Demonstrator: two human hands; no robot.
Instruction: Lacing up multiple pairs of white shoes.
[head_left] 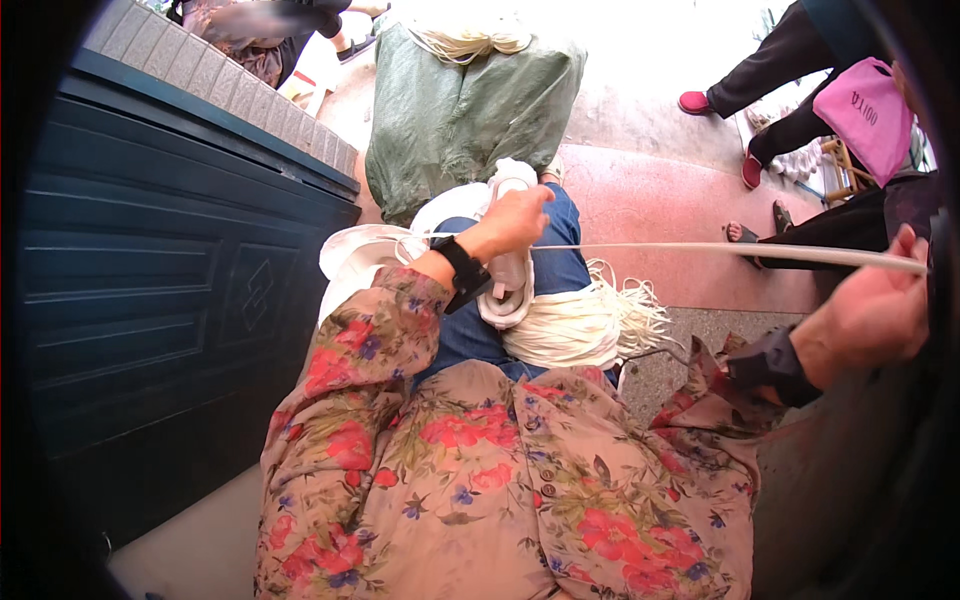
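My left hand [515,220] is closed over a white, shoe-shaped piece [506,305] that lies upright along my lap; its palm side is hidden. From beside this piece a white cord [700,246] stretches taut to the far right. There my right hand [868,325] grips the cord with bent fingers, close to the picture's dark rim. A loose bundle of cream cords [565,330] rests across my thigh, its ends fanning out to the right. Left of the piece, a white rounded item [365,245] sits against my left forearm.
A green woven sack [430,120] stands ahead, topped by another bundle of cream cords [470,40]. A dark blue panelled door [130,270] borders my left. Other people's legs [770,65] and a pink bag [868,120] are at the right, above pink floor tiles [650,200].
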